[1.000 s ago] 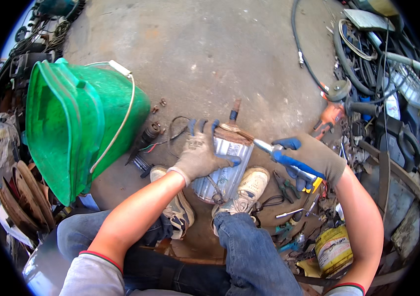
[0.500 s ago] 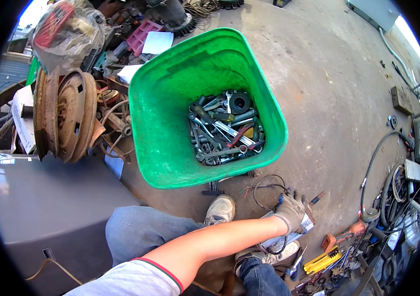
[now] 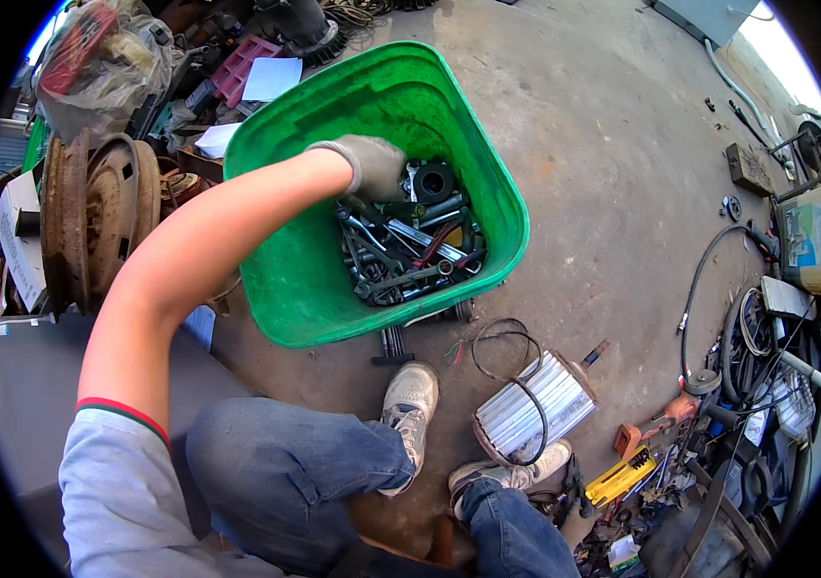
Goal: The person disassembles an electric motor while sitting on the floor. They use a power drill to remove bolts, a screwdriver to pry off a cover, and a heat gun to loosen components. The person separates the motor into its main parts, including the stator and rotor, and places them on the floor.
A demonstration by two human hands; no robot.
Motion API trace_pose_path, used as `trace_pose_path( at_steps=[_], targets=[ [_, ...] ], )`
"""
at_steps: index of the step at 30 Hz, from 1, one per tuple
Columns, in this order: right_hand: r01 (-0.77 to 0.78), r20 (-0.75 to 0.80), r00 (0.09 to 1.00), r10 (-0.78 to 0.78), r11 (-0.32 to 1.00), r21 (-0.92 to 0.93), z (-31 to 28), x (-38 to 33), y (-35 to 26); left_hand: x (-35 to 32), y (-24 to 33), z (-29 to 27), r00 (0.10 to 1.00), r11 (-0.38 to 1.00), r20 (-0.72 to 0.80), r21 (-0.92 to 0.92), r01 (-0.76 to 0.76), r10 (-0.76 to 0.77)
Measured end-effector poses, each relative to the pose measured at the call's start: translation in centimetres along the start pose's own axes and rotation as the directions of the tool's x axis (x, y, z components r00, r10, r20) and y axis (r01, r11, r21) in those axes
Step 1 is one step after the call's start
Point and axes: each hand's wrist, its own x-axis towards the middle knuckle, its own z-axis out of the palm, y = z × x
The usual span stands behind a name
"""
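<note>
Head | left hand (image 3: 379, 168) inside bucket (image 3: 280, 289), at tools (image 3: 427, 241) (grasp hidden, cannot tell) | tools likely stiff, hefty, maybe slick; best held mid-shank

The left arm (image 3: 237, 223) is extended forward, bent at the elbow (image 3: 145, 299); the gloved left hand (image 3: 378, 168) is angled downward, its fingers largely hidden.

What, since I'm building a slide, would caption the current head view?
Gloved left hand inside a green bucket of tools, a ribbed metal cylinder nearby.
</note>
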Motion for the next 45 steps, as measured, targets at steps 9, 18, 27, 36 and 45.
trace_pose_path(
  at_steps=[9, 18, 27, 36, 45],
  targets=[
    [-0.004, 0.055, 0.998, -0.019, 0.916, 0.400, -1.6, -1.3, -17.6, 0.7, 2.4, 6.7, 0.982, 0.974, -0.187, -0.219, -0.055, 0.014],
    [0.203, 0.130, 0.905, -0.404, 0.680, 0.704, -6.1, -0.4, -29.4, -13.8, 19.3, -7.1, 0.569, 0.733, -0.555, 0.113, -0.671, 0.607],
    [0.700, 0.255, 0.703, -0.663, 0.709, -0.086, -5.2, 3.7, -31.2, -1.3, 38.8, 1.6, 0.409, 0.369, -0.294, -0.184, -0.911, 0.864],
    [0.202, 0.418, 0.865, -0.277, 0.956, 0.215, -4.3, 6.5, -26.8, 3.0, 35.2, 14.1, 0.997, 0.596, -0.080, -0.801, -0.060, -0.007],
    [0.533, 0.490, 0.756, -0.434, 0.843, -0.076, -6.2, 7.6, -29.8, 3.8, 35.6, 15.0, 0.993, 0.602, -0.082, -0.790, -0.118, 0.087]
  ],
)
